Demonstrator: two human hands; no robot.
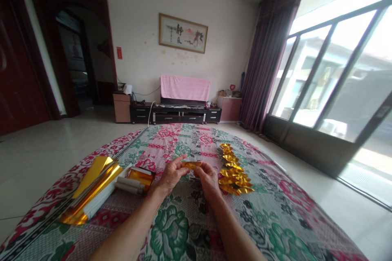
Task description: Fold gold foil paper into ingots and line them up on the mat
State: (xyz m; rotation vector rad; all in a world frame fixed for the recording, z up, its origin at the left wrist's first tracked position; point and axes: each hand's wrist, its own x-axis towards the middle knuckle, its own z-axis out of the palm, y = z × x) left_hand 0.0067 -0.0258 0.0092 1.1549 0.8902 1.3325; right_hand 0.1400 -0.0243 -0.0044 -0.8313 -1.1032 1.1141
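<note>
My left hand (172,174) and my right hand (208,177) are raised over a flowered quilt (196,216) and together pinch a small folded piece of gold foil paper (191,164). Fingers of both hands are closed on its ends. Just right of my right hand lies a row of several folded gold paper ingots (232,170). To the left of my left hand rest a stack of gold foil sheets (92,189) and a rolled bundle of gold paper (136,179).
The quilt covers a surface in a living room with a tiled floor (45,147). A low black TV cabinet (183,115) with a pink cloth stands at the far wall. Large glass doors (337,85) with a purple curtain are on the right.
</note>
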